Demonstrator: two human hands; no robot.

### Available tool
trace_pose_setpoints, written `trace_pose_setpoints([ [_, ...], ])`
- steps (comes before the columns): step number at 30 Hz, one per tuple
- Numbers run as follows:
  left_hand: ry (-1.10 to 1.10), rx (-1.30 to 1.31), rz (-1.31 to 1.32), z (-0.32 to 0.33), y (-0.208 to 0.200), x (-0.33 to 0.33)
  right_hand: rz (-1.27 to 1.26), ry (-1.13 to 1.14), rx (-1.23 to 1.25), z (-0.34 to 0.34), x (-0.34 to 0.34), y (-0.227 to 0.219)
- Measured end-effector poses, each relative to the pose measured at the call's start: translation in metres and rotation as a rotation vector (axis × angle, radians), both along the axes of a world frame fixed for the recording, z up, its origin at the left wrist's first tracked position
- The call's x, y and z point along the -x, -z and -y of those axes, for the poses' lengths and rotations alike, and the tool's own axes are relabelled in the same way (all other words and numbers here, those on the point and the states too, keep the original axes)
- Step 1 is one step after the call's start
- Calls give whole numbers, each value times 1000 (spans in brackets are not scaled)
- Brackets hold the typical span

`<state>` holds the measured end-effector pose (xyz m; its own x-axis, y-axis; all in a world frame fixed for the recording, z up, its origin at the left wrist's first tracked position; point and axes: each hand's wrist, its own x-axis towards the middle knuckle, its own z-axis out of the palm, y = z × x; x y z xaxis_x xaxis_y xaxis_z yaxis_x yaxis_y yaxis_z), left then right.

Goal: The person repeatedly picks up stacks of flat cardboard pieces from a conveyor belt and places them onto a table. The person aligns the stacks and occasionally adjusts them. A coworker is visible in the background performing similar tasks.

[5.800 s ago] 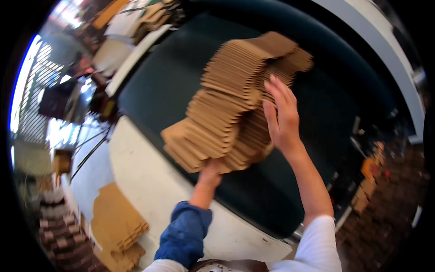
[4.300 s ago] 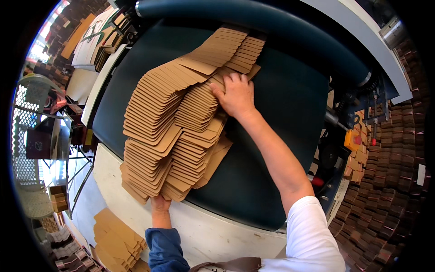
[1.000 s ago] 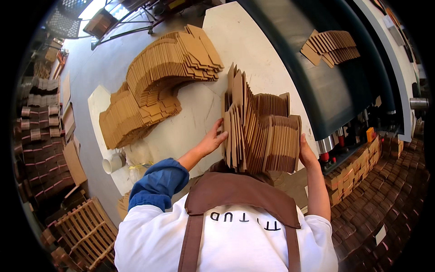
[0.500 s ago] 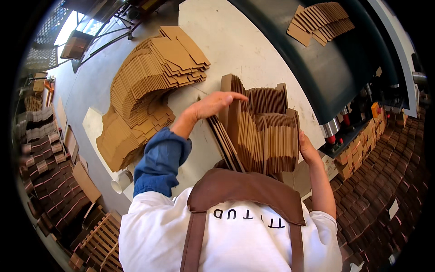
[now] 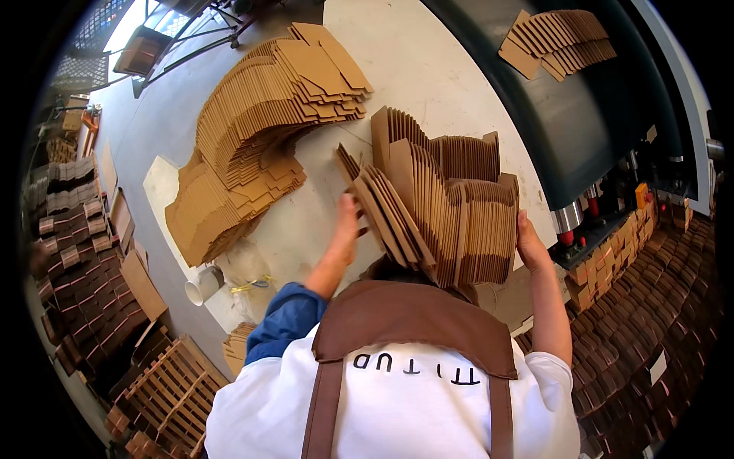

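An upright row of brown die-cut cardboard pieces (image 5: 478,218) stands on the table close to my body. Several pieces at its left end (image 5: 388,218) lean apart from the rest. My left hand (image 5: 348,229) is beside those leaning pieces, fingers stretched out and close to their outer face; whether it touches them I cannot tell. My right hand (image 5: 533,243) lies against the row's right end, fingers straight along it and partly hidden. A larger curved pile of similar cardboard pieces (image 5: 229,138) rests to the left.
The white tabletop (image 5: 436,69) borders a dark conveyor belt (image 5: 527,115) on the right, with a fanned cardboard batch (image 5: 562,42) on it. A wooden pallet (image 5: 172,394) and stacked cardboard (image 5: 92,275) stand at left. More bundles (image 5: 642,336) fill the right side. A white tube (image 5: 202,287) sits by the table's left edge.
My left hand has come down from the top of the row to its left side. The left-end pieces have spread apart. My right hand stays at the right end.
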<state>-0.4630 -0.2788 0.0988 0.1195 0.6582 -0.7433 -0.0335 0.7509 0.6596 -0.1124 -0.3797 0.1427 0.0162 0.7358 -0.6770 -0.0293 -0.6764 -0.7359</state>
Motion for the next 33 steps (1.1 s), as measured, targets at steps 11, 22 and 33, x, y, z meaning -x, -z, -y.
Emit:
trace_pose_setpoints([
  [11, 406, -471, -61, -14, 27, -14, -23, 35, -64, 1, 10, 1],
  [22, 859, -630, 255, -137, -66, -63, -63, 24, -70, 0, 6, -4],
  [33, 214, -656, 81, -117, -42, -33, -28, 65, -106, -1, 9, 2],
])
